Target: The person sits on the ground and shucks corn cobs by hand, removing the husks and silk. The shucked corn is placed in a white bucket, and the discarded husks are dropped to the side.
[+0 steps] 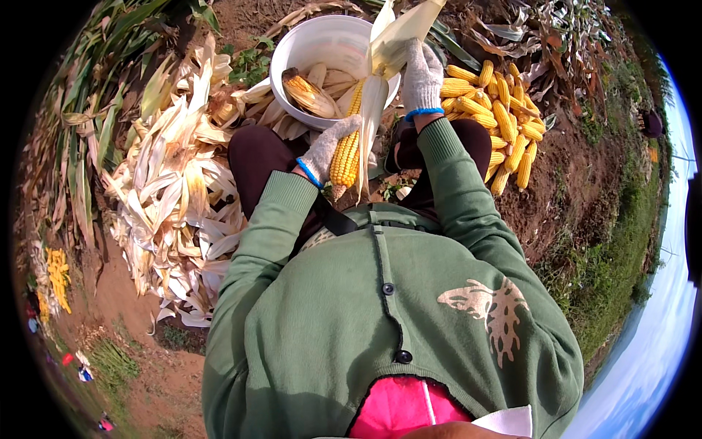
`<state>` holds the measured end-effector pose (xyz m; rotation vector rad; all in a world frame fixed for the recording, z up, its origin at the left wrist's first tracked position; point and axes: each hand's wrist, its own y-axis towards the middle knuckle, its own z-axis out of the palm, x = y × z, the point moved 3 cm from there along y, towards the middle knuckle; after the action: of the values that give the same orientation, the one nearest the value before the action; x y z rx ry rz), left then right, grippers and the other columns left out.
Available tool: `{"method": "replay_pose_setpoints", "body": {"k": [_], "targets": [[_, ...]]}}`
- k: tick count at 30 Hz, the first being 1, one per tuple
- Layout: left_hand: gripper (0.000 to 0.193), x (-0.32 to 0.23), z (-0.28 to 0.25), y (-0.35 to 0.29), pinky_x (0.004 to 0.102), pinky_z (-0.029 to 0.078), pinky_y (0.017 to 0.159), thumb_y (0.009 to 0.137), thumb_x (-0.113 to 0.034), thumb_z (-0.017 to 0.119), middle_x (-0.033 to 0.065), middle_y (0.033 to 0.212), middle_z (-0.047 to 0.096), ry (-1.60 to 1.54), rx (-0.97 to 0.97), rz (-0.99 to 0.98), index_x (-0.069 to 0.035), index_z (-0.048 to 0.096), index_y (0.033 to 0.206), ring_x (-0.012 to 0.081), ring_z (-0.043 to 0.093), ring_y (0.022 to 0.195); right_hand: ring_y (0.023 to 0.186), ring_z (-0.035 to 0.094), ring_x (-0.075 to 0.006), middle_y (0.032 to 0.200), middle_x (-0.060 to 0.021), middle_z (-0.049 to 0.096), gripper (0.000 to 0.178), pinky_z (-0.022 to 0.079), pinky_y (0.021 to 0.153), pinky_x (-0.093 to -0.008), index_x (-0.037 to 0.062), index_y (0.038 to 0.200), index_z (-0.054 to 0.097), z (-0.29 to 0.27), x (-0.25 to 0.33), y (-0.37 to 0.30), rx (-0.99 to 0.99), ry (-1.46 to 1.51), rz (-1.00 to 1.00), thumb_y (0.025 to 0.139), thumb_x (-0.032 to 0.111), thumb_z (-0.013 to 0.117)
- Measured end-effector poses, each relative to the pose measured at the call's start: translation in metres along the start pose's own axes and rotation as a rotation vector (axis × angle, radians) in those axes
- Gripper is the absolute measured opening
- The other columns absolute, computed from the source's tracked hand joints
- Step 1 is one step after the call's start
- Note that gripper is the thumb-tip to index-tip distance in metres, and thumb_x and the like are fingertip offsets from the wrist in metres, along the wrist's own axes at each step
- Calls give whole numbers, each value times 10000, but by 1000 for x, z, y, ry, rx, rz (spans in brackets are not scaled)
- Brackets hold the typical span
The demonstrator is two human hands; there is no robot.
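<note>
Between my knees I hold a yellow ear of corn (pixel 345 159), its tip pointing down toward me. My left hand (pixel 327 146), in a pale knit glove with a blue cuff, is wrapped round the ear's side. Higher up, my gloved right hand (pixel 423 77) grips the pale husk (pixel 395 53), which is peeled away from the kernels but still joined at the ear's base. One strip of husk hangs down along the ear's right side. Just beyond stands a white bucket (pixel 284 62), with a partly husked ear (pixel 310 95) and other husk-covered ears inside.
On the right, several bare yellow ears (pixel 504 117) lie heaped on brown soil (pixel 552 208). A large pile of dry husks (pixel 179 175) spreads at my left. Cut corn stalks (pixel 95 117) lie farther left, and dry leaves (pixel 504 33) lie behind the heap.
</note>
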<state>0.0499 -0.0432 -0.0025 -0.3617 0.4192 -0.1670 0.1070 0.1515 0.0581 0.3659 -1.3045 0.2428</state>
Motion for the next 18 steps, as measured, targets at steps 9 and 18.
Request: {"method": "replay_pose_setpoints", "body": {"k": [9,18], "targets": [[448,12,2,-5,372,599,664,934,-263,577,153,991,652,92,16,-41,16,489,1273,245,682,764,446,344,-106,536,80,368,245,306,464,-291,137,759,458,-10,-41,48,-23,748,605,974,251,421],[358,13,3,21,306,556,649,910,-268,621,88,918,663,442,-98,124,-8,587,1153,173,661,744,1066,614,-226,1171,-32,652,304,486,898,-376,157,1176,640,-39,-114,64,-1176,4031,383,960,260,452]]}}
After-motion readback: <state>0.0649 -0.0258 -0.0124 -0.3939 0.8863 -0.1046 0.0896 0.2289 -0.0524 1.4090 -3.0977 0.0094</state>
